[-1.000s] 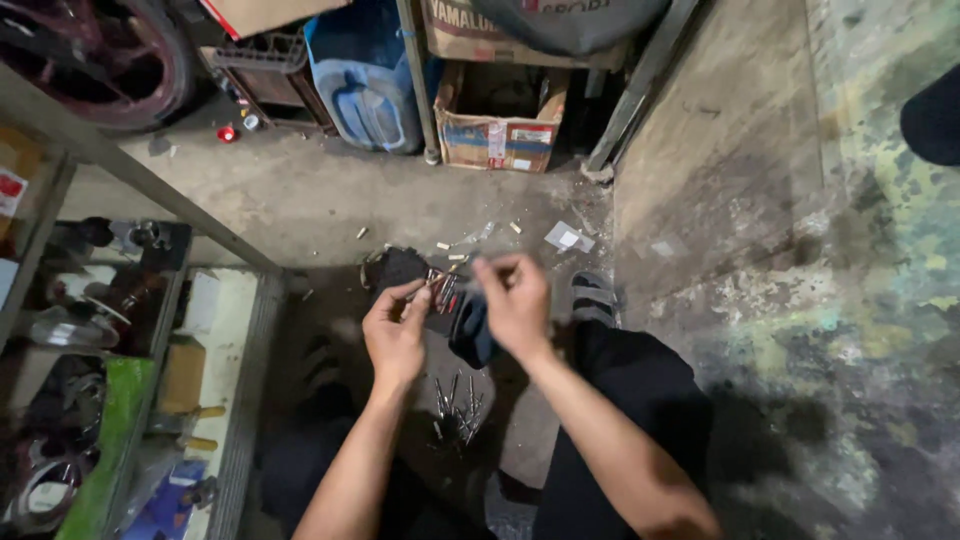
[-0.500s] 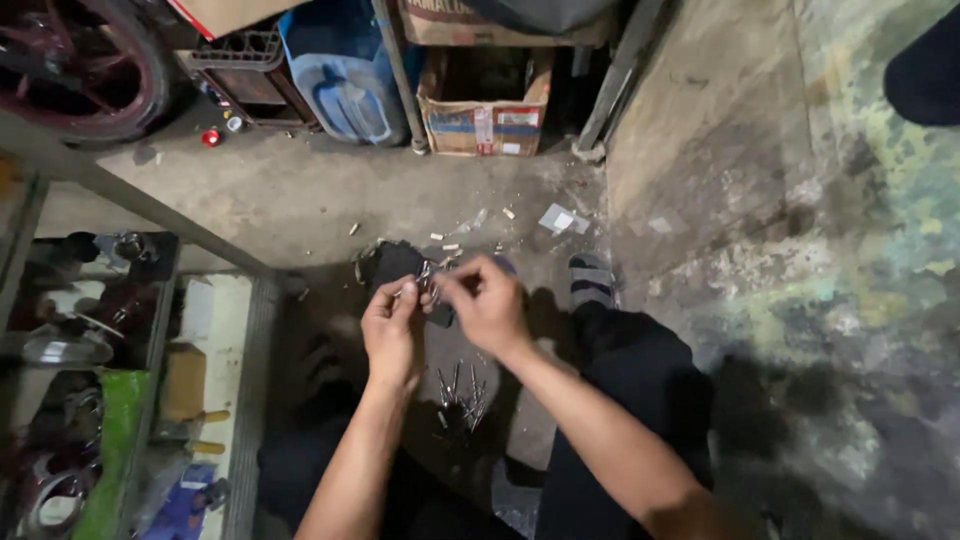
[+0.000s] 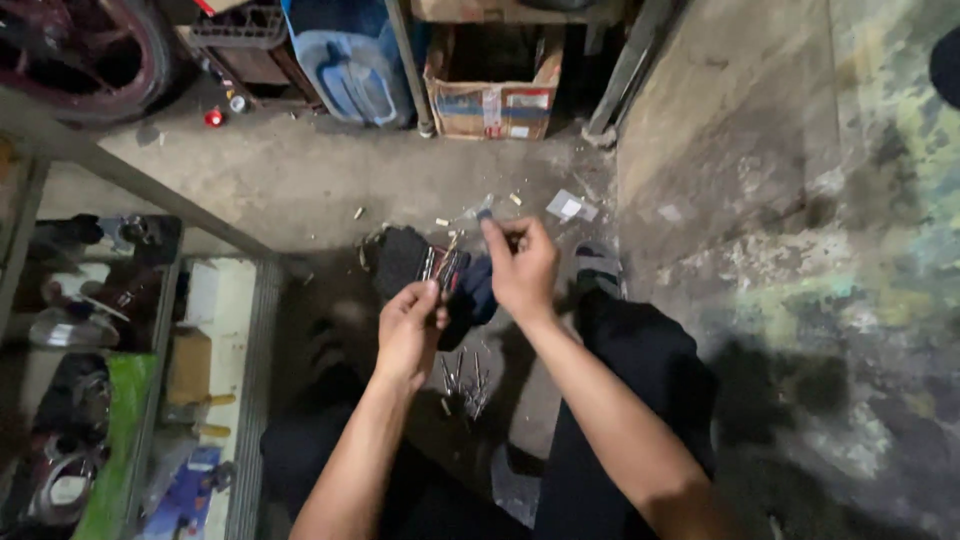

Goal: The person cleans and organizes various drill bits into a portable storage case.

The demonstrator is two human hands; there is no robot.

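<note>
The person sat low on the concrete floor (image 3: 330, 180), and both hands met in front of the knees, near the centre of the view. The left hand (image 3: 410, 330) was closed around a dark holder with small metal bits (image 3: 440, 268), which stuck out of the fist toward 12 o'clock, probably so that the tips stayed free for picking. The right hand (image 3: 522, 265), just at 2 o'clock from the left one, had its fingers pinched together on one thin metal piece (image 3: 484, 214) and held it above the holder; what kind of piece it was, I could not tell. Under the hands, at 6 o'clock, a small heap of loose metal pins (image 3: 465, 378) lay on the floor between the legs, close enough to be reached without leaning. Far away at 12 o'clock stood a cardboard box (image 3: 490, 100), and a blue plastic container (image 3: 345, 60) was at 11 o'clock. A shelf with spare parts (image 3: 90, 330) was at 9 o'clock.
</note>
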